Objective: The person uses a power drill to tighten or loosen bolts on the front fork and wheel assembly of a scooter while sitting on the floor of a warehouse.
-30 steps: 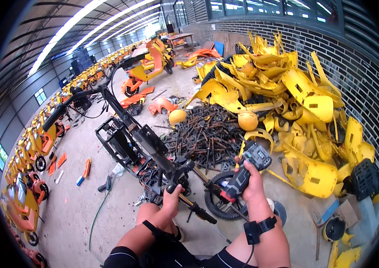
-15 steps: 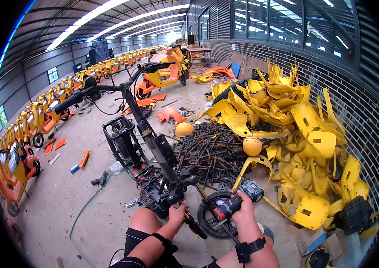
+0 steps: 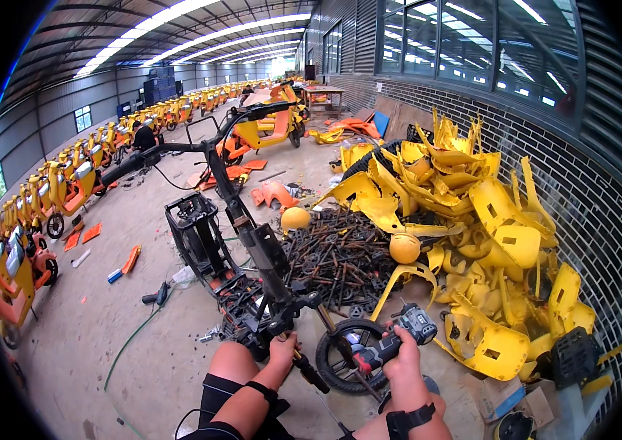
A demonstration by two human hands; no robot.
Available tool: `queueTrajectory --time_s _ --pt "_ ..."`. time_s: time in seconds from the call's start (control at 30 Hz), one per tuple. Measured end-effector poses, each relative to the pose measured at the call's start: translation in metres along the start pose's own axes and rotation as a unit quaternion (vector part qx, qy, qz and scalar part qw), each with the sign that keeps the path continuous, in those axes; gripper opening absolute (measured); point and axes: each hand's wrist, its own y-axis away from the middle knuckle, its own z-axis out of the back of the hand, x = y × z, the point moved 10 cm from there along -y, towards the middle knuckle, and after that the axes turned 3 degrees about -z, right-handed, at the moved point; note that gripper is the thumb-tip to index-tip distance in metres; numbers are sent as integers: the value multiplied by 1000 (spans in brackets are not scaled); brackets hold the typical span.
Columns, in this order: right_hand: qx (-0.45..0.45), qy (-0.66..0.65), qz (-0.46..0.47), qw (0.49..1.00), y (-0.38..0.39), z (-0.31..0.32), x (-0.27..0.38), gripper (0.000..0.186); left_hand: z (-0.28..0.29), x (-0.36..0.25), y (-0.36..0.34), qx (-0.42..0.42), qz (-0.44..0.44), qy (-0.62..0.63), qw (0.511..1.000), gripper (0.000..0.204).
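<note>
A stripped black scooter frame point(image 3: 267, 253) leans in front of me, its handlebar across the upper middle. My left hand point(image 3: 281, 353) is closed at the top of the near leg of its front fork point(image 3: 311, 372); the fingertips are partly hidden. My right hand point(image 3: 404, 358) grips a grey and black cordless impact driver point(image 3: 415, 325) with a red-tipped battery end. The driver is held just right of the front wheel point(image 3: 334, 359), clear of the fork. The wheel has a black tyre and sits partly behind the fork legs.
Loose dark metal parts point(image 3: 340, 253) are heaped beyond the wheel. Yellow plastic panels point(image 3: 498, 282) pile against the brick wall point(image 3: 553, 183). Another power tool point(image 3: 155, 296) with a green hose point(image 3: 133, 334) lies on the floor at left. Rows of yellow scooters point(image 3: 68, 187) and another person point(image 3: 143, 137) are farther back.
The whole view has shifted slightly. My right hand and the driver sit a little lower relative to the wheel. My left hand stays at the fork.
</note>
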Motion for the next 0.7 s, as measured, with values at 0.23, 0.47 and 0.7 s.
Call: queueTrajectory --time_s 0.23,0.47,0.7 --pt "4 32 13 999 -5 9 -2 19 18 12 -14 22 -17 13 1000 17" --pt "-25 3 49 998 -13 21 -5 13 21 14 0 3 -77 -86 993 22" --pt "-50 -22 57 997 3 23 -9 14 16 15 7 -19 -190 -173 966 56"
